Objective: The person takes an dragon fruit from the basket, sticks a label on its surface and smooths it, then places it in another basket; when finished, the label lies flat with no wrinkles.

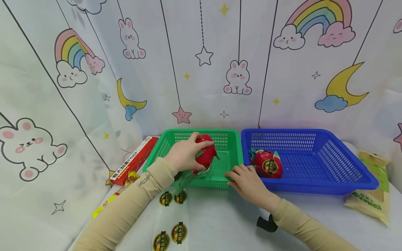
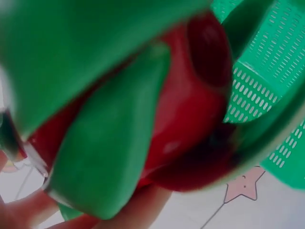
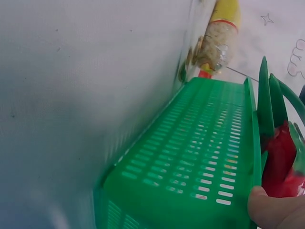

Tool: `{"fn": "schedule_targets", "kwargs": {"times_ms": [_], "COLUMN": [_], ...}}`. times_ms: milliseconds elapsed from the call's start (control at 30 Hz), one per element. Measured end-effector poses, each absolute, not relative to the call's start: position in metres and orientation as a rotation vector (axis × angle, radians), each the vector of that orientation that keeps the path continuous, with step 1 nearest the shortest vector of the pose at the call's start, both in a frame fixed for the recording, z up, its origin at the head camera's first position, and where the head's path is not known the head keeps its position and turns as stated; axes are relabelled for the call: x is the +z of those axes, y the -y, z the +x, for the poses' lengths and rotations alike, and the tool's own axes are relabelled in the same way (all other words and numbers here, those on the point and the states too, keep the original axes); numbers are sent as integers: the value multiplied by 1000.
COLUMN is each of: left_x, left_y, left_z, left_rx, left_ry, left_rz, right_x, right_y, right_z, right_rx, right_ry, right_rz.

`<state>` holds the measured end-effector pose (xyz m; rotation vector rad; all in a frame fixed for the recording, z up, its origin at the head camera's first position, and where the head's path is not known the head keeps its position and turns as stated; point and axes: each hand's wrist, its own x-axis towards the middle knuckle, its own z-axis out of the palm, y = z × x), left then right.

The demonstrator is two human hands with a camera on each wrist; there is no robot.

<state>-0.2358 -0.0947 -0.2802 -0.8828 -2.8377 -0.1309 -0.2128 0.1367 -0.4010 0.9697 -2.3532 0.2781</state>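
My left hand grips a red dragon fruit with green scales, holding it over the green basket. Close up in the left wrist view, that dragon fruit fills most of the picture, with fingers showing below it. My right hand holds the front right corner of the green basket's rim. A fingertip lies against that rim in the right wrist view, where part of the dragon fruit also appears. A second dragon fruit with a round black sticker sits at the left inside the blue basket.
A clear strip of round stickers lies in front of the green basket. To the left are a red and white pasta box and a yellow-ended bag. A beige and green packet lies right of the blue basket. Behind hangs a patterned curtain.
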Motion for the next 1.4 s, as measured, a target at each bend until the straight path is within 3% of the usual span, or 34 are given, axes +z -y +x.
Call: {"fn": "schedule_targets", "kwargs": {"times_ms": [833,1400], "left_x": [-285,-301], "left_y": [92,78], "left_z": [-177,-143], "left_rx": [-80,-169], "left_ry": [2736,2788], "left_rz": [-1044,-1084], "right_x": [-386,-371], "right_y": [-142,-144], "right_z": [-207,-171], "right_rx": [266,559], "right_ry": [2485,2703], "right_rz": [1065,1033]}}
